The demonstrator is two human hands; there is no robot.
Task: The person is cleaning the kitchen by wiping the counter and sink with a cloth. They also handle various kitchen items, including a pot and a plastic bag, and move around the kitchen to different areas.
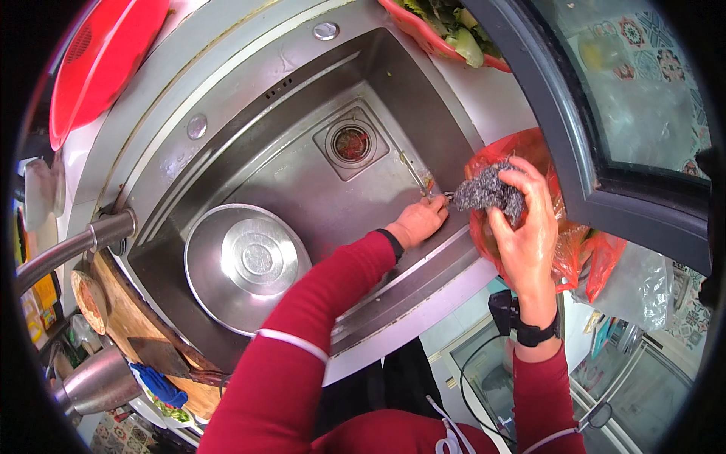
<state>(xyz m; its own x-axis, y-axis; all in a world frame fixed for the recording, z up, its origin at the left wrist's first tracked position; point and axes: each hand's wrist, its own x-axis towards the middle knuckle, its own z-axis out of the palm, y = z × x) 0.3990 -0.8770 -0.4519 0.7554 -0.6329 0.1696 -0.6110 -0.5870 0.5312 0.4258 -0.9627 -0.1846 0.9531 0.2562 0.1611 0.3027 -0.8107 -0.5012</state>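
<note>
My right hand (530, 204) grips a dark grey steel wool scrubber (490, 190) over the right rim of a stainless steel sink (340, 210). Beneath and behind that hand sits a red plastic bag (527, 144). My left hand (422, 218) reaches down to the sink's right side, its fingers bent together near the wall. Whether they hold anything small is hidden. Bits of food scrap (428, 184) lie beside its fingertips. In the left part of the sink stands a round metal basin (249, 267). The drain strainer (350, 143) contains reddish scraps.
A faucet (108, 232) juts from the left. Near it are a wooden cutting board (127, 306) and a cleaver (161, 356). A red basket (105, 62) stands at upper left; leafy greens (459, 34) fill a pink basket at the top. A dark window frame (584, 142) overhangs the right side.
</note>
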